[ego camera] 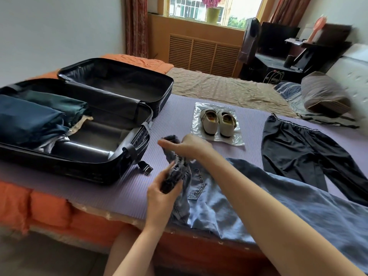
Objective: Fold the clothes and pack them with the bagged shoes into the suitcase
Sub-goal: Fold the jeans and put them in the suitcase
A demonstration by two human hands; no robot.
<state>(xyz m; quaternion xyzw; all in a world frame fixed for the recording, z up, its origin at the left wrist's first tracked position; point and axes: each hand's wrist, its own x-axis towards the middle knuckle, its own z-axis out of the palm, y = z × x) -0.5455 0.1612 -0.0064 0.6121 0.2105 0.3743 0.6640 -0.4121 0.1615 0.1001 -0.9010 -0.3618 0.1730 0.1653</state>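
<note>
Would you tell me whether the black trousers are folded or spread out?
Spread out: the black elastic-waisted trousers lie flat on the purple ribbed mat, both legs extended, unfolded.

The suitcase (83,172) was black, the jeans (239,206) pale blue. The mat (175,120) was lilac and ribbed; the shoes (218,122) were cream.

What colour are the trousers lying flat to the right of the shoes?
The trousers are very dark, near black; the head view shows this.
</note>
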